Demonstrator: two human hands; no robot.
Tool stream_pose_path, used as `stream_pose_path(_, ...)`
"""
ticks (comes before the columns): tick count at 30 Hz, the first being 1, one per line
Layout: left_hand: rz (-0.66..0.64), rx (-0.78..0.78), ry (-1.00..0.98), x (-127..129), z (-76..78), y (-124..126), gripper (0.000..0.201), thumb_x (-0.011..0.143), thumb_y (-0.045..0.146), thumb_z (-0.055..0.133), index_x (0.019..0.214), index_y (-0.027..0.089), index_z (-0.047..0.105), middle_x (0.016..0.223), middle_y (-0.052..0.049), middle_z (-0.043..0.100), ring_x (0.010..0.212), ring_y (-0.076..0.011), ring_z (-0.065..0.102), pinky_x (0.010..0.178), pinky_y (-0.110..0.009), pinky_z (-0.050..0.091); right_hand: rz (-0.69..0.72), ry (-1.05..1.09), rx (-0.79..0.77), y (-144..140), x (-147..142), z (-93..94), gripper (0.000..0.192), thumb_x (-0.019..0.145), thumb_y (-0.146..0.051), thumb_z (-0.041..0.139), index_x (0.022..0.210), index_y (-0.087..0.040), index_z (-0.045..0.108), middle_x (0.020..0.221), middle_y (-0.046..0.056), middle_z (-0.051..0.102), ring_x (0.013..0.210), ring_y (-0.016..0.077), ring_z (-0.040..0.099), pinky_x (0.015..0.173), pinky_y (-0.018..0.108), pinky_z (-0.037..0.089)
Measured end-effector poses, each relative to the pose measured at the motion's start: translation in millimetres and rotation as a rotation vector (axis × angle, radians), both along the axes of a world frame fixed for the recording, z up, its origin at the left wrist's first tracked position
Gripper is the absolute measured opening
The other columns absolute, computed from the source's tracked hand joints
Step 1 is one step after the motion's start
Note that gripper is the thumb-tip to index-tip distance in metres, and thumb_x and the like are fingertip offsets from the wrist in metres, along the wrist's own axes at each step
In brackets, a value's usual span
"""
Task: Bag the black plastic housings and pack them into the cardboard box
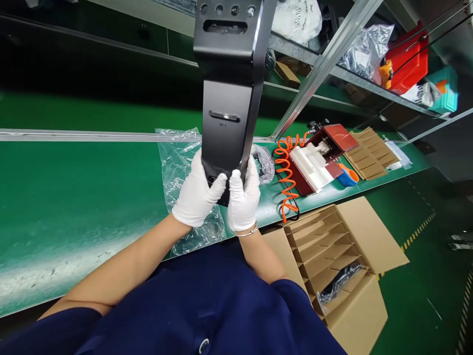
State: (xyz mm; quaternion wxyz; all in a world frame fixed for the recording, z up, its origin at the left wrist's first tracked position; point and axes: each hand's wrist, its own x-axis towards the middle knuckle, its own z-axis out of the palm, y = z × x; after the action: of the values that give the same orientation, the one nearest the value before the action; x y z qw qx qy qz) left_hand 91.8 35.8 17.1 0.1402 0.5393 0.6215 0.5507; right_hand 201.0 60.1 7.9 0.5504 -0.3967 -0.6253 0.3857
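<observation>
A tall dark-grey appliance housing (225,138) stands up in front of me, with a long window over a "MAX" mark and a slot and round holes at its upper end. Around its lower left edge is my white-gloved left hand (195,195), fingers behind it and thumb in front. My right hand (244,199), gloved too, grips the lower right edge in the same way. Under and beside the hands a clear plastic bag (172,172) lies crumpled on the green bench (81,197). A clear-wrapped coil (265,165) sits just right of the housing.
An orange coiled air hose (286,172) and a dark-red machine with a white block (310,165) stand on the right. Cardboard dividers (371,153) lie beyond. Below is an open partitioned carton (354,315) holding a wrapped dark item (340,282). A metal post (325,64) supports the shelf.
</observation>
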Motion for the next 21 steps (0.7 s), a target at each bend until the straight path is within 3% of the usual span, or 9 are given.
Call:
stream_pose_path(4,0.025,-0.053,0.026,-3.6,-8.7,2.8,0.083,0.093,0.071,0.041,0.153,0.014,0.035,0.137,-0.022,0.062,0.116,-0.0334,0.069,0.097,-0.046,0.055,-0.008,-0.002,0.000,4.8,-0.3,-3.3,0.068,0.100,-0.057,0.049,0.157,-0.022,0.038,0.159,0.007,0.045,0.150,0.0222,0.041,0.126,0.046,0.034)
stream_pose_path(7,0.015,-0.045,0.010,-5.9,-13.4,2.9,0.080,0.094,0.069,0.041,0.152,0.014,0.038,0.138,-0.021,0.063,0.118,-0.0331,0.067,0.100,-0.047,0.054,0.010,0.018,-0.037,7.7,-0.5,-5.1,0.069,0.099,-0.058,0.049,0.156,-0.020,0.040,0.158,0.009,0.046,0.148,0.0223,0.043,0.125,0.045,0.036)
stream_pose_path(14,-0.214,0.124,-0.329,-21.0,5.2,10.5,0.062,0.099,0.066,0.037,0.134,0.022,0.063,0.140,-0.012,0.065,0.132,-0.0295,0.058,0.116,-0.045,0.044,0.142,0.167,-0.223,9.4,0.6,6.4,0.072,0.093,-0.056,0.057,0.153,-0.018,0.043,0.156,0.009,0.049,0.146,0.0211,0.046,0.124,0.042,0.038)
stream_pose_path(18,-0.098,0.127,-0.564,-30.3,6.0,20.6,0.052,0.092,0.062,0.058,0.127,0.025,0.068,0.134,-0.010,0.069,0.129,-0.0311,0.062,0.112,-0.046,0.051,0.302,0.141,-0.311,6.3,6.4,9.8,0.073,0.094,-0.062,0.051,0.155,-0.024,0.041,0.159,0.004,0.046,0.147,0.0214,0.045,0.121,0.042,0.044)
stream_pose_path(21,0.001,0.126,-0.638,-31.9,3.1,22.4,0.050,0.090,0.061,0.063,0.123,0.024,0.070,0.133,-0.010,0.069,0.129,-0.0329,0.062,0.111,-0.049,0.051,0.473,0.160,-0.378,7.1,14.6,5.9,0.071,0.094,-0.060,0.053,0.157,-0.031,0.039,0.160,0.000,0.044,0.145,0.0212,0.048,0.116,0.041,0.049)
